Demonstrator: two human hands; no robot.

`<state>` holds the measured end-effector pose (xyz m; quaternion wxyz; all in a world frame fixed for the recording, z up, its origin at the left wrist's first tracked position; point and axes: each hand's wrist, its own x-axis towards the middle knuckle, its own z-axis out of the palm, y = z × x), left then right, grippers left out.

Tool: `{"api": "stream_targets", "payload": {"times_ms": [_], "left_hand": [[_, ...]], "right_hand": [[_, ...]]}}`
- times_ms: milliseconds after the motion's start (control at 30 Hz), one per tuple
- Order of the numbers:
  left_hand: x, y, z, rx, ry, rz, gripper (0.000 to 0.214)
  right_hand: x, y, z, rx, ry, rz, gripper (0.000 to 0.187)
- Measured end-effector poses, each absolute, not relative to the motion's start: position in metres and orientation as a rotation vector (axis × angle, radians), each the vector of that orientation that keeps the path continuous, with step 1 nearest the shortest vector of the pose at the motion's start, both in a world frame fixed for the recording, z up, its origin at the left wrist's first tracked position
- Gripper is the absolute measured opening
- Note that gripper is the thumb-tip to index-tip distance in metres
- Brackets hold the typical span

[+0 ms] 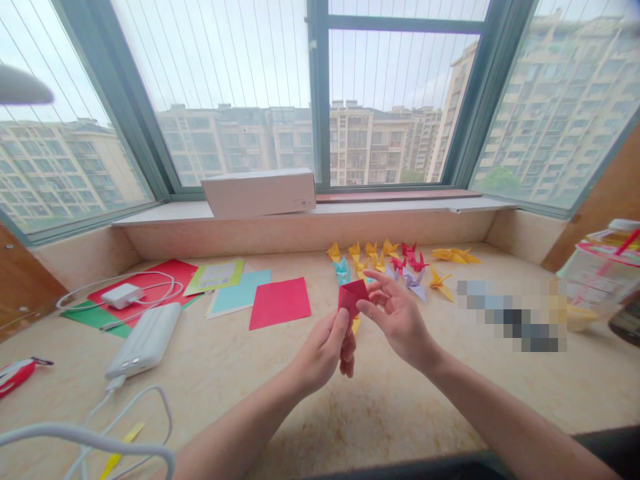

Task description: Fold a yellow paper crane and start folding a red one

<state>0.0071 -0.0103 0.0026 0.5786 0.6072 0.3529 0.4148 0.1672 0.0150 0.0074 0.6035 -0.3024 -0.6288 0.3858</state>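
Two hands are working a folded red paper (350,297) at mid-frame, holding it up above the counter (320,407), not resting it there. Left hand (323,350) is pinching the paper from 7 o'clock: thumb is pressing on the lower face, other fingers (347,363) are curling behind it. Right hand (397,320) is sitting at 3 o'clock of the paper with its fingers (387,283) spreading open, index reaching toward the top corner, thumb tip sitting at the right edge; contact there is hard to confirm. Step in hand looks like shaping a fold, and the piece looks to be calling for a firm crease along the pinched edge. Paper is showing a pointed, pocket-like form with crisp edges, no tears visible. Paper cranes (380,263) in yellow, red, blue and lilac are sitting at 12 o'clock, just past the hands. Loose sheets are lying at 10 o'clock: red square (280,303), pale blue sheet (237,293). Further out at 9 to 10 o'clock, a white charger (123,295) and a power bank (144,340) are lying on the counter. Blurred patch (510,317) is hiding whatever is sitting at 3 o'clock.
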Motion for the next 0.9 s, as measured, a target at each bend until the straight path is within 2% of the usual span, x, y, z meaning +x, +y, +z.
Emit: {"api": "stream_targets", "payload": {"times_ms": [167,400,667,767,900], "left_hand": [[0.0069,-0.0111,0.0047,1.450,0.853,0.969,0.054],[0.0057,-0.0137,0.0041,1.459,0.745,0.813,0.049],[0.0070,-0.0088,-0.0033,1.537,0.831,0.883,0.054],[0.0079,-0.0087,-0.0029,1.519,0.818,0.901,0.052],[0.0087,-0.0088,-0.0023,1.485,0.820,0.989,0.051]], "right_hand": [[0.1640,0.0124,0.0057,-0.657,-1.470,0.905,0.054],[0.1640,0.0127,0.0058,-0.665,-1.475,0.883,0.026],[0.1613,0.0123,0.0073,-0.608,-1.430,0.817,0.011],[0.1592,0.0110,0.0082,-0.619,-1.411,0.829,0.013],[0.1579,0.0097,0.0097,-0.639,-1.289,0.912,0.029]]}}
